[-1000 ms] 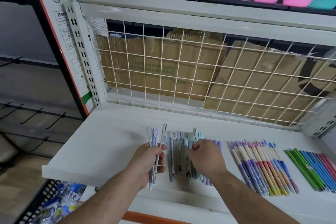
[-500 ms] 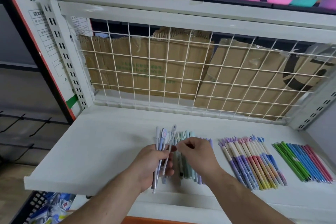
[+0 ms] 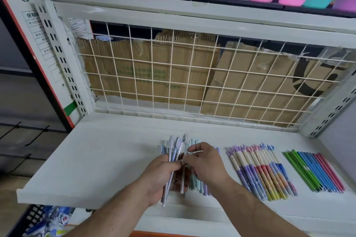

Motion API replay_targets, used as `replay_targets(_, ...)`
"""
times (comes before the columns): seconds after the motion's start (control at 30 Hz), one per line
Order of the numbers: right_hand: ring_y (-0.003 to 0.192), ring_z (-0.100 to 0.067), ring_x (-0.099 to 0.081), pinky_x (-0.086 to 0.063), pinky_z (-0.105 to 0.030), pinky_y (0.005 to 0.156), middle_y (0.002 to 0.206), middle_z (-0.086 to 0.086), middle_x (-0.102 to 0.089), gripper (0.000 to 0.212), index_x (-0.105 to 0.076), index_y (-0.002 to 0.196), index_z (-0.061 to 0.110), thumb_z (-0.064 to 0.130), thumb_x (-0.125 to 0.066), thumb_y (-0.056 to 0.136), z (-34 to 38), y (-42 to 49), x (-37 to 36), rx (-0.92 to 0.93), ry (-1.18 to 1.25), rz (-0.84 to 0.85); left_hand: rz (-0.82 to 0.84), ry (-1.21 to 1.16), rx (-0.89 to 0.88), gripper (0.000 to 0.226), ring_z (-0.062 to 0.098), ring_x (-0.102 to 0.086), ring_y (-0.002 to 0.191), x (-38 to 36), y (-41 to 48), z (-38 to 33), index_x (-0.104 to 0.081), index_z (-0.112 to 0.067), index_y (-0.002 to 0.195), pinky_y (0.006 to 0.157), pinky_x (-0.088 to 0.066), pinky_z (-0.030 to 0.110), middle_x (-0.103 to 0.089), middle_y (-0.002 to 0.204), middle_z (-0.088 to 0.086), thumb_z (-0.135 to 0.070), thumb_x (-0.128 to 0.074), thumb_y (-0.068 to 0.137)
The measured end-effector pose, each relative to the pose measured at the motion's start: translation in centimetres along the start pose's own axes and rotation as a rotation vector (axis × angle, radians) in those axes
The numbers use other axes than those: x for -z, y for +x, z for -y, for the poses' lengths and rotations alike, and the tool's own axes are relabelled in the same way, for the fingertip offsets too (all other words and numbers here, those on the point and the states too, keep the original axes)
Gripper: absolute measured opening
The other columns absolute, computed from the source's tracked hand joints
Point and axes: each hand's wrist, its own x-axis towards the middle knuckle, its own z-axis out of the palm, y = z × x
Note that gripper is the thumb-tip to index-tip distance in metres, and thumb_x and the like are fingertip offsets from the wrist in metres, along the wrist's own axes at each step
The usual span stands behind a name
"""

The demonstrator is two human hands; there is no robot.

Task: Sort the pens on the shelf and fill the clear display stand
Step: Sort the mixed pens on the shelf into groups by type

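While the left hand [image 3: 159, 177] grips a bundle of pens [image 3: 174, 152] above the front of the white shelf [image 3: 96, 159], the right hand [image 3: 206, 163] meets it from the right, thumb and forefinger curled and pinching a single pale pen [image 3: 182, 181] at the bundle's right edge. The bundle stands nearly upright, fanned slightly at the top; its barrels are white, pale blue and lilac, with flat rounded caps (any print on the caps is too blurred to read). Beneath the right hand, a row of pastel pens [image 3: 198, 184] in mint and lilac lies flat on the shelf. To its right lies a row of patterned pens [image 3: 260, 169], purple through red, yellow and blue, with pointed toppers. Farther right lies a row of slim pens [image 3: 314, 171], grouped green, blue, then pink. Behind the shelf stands a wire grid [image 3: 173, 75] backed by flattened cardboard [image 3: 134, 67].
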Motion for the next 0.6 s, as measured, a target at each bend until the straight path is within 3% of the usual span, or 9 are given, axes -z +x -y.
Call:
replay_targets(0.13, 0.045, -0.008, -0.048, -0.035, -0.019, 0.043, 0.069, 0.0, -0.06, 0.019, -0.063, 0.102, 0.015, 0.008, -0.07, 0.085, 0.0, 0.2, 0.0, 0.006, 0.015, -0.014, -0.188, -0.039, 0.043, 0.022, 0.024, -0.06, 0.048, -0.1, 0.3, 0.1, -0.073, -0.009, 0.086, 0.043, -0.046, 0.027, -0.066, 0.066, 0.012, -0.005, -0.054, 0.096)
replay_targets(0.2, 0.043, -0.01, -0.042, -0.032, -0.019, 0.042, 0.057, 0.006, -0.055, 0.008, -0.065, 0.09, 0.011, 0.006, -0.068, 0.085, -0.2, 0.1, 0.1, 0.024, 0.018, 0.003, -0.259, -0.034, 0.073, 0.012, 0.018, -0.041, 0.039, -0.1, 0.6, 0.2, -0.064, -0.008, 0.087, 0.039, -0.032, 0.021, -0.052, 0.056, 0.008, -0.01, -0.055, 0.095)
replay_targets(0.3, 0.042, -0.011, -0.037, -0.03, -0.022, 0.042, 0.049, 0.006, -0.048, 0.011, -0.061, 0.076, 0.011, 0.007, -0.067, 0.084, -0.3, -0.4, 0.1, 0.025, -0.022, 0.061, -0.301, -0.107, 0.134, 0.024, 0.015, -0.024, 0.04, 0.0, 0.7, 0.1, -0.06, -0.011, 0.081, 0.041, -0.019, 0.018, -0.038, 0.054, 0.003, -0.028, -0.049, 0.094)
replay_targets(0.43, 0.045, -0.014, -0.042, -0.031, -0.022, 0.043, 0.05, 0.006, -0.048, 0.018, -0.057, 0.07, 0.015, 0.009, -0.067, 0.084, -0.2, -1.1, -0.3, 0.025, -0.079, 0.141, -0.384, -0.172, 0.122, 0.032, 0.016, -0.024, 0.038, 0.2, 1.1, 0.1, -0.062, -0.007, 0.078, 0.041, -0.02, 0.018, -0.038, 0.052, 0.003, -0.028, -0.04, 0.089)
replay_targets(0.6, 0.043, -0.012, -0.046, -0.033, -0.017, 0.039, 0.051, 0.005, -0.054, 0.013, -0.059, 0.074, 0.013, 0.011, -0.068, 0.083, -0.1, -1.7, -1.4, 0.042, -0.104, 0.225, -0.435, -0.186, 0.111, 0.02, 0.022, -0.043, 0.042, 0.8, 1.3, 0.5, -0.054, -0.012, 0.065, 0.045, -0.033, 0.023, -0.046, 0.053, 0.006, -0.015, -0.046, 0.084)
